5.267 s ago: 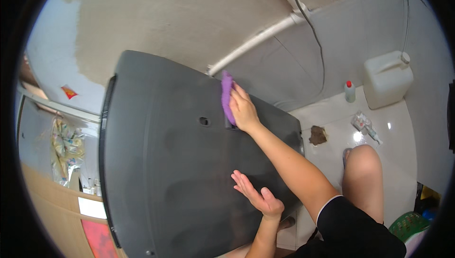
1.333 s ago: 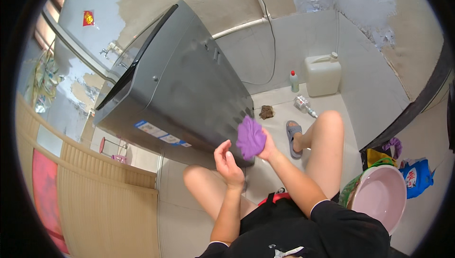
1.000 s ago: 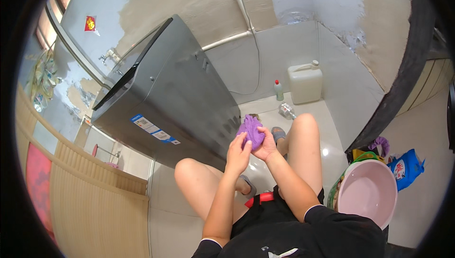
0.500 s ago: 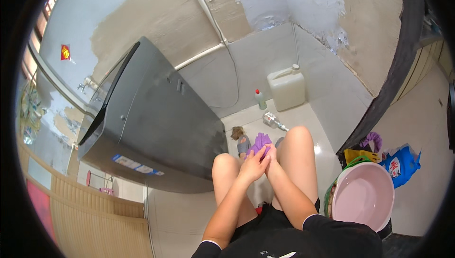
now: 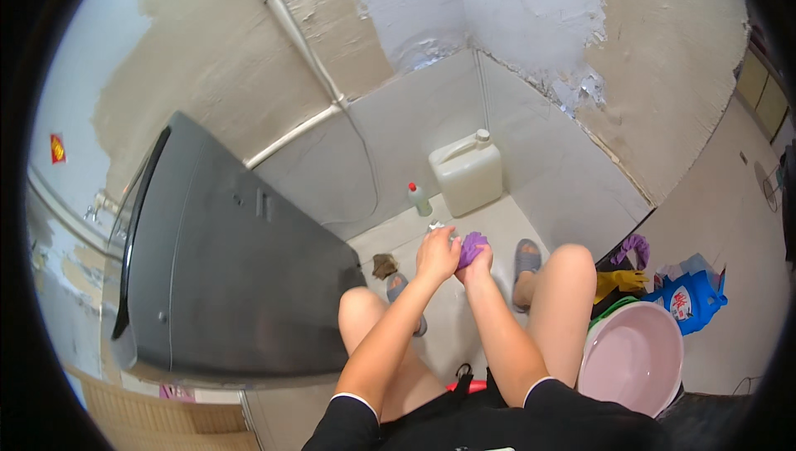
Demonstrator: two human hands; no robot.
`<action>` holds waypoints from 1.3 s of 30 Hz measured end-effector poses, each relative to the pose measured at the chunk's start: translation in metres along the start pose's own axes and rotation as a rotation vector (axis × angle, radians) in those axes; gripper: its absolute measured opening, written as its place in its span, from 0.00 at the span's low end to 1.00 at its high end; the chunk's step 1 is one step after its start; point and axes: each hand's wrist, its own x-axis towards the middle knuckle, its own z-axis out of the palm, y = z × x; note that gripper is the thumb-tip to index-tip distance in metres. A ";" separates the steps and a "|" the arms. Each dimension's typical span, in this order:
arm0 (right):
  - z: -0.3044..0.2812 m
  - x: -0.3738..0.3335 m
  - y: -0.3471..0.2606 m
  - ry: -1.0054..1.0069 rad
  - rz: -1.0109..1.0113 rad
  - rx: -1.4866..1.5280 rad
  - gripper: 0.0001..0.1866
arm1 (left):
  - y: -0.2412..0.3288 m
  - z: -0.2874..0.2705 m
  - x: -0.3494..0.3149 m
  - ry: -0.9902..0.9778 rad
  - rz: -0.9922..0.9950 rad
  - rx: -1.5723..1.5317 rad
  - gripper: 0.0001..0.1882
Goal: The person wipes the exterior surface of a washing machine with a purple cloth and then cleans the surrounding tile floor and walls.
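A bunched purple rubber glove point(image 5: 473, 248) is gripped in my right hand point(image 5: 476, 267), low in front of my knees. Close beside it on the left is my left hand point(image 5: 437, 255), its fingers stretched forward and apart from one another; I cannot tell whether its thumb side touches the glove. Beyond my left hand a clear bottle point(image 5: 436, 225) on the floor is mostly hidden by the fingers. Both hands are bare.
A grey appliance point(image 5: 240, 260) stands on the left. By the far wall are a white jug point(image 5: 467, 176) and a red-capped bottle point(image 5: 419, 200). A brown rag point(image 5: 384, 265) lies near my left slipper point(image 5: 396, 287). On the right are a pink basin point(image 5: 630, 356), yellow gloves point(image 5: 619, 283) and a blue bag point(image 5: 690, 298).
My hands, clasped together on the glove before, have separated slightly. The left hand has shifted left and forward, now covering the clear bottle. My knees have spread wider, and the view has shifted.
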 end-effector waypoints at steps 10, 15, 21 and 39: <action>-0.025 0.072 -0.044 0.061 -0.062 0.078 0.20 | -0.081 0.118 0.160 0.148 0.105 -0.078 0.22; -0.025 0.087 -0.057 0.049 -0.076 0.118 0.21 | -0.095 0.135 0.245 0.178 0.174 0.003 0.26; -0.020 0.094 -0.064 0.021 -0.134 0.142 0.24 | -0.091 0.125 0.295 0.071 0.130 0.163 0.24; -0.012 0.024 -0.095 0.006 -0.278 -0.260 0.18 | -0.035 0.056 0.041 0.331 0.089 -0.055 0.12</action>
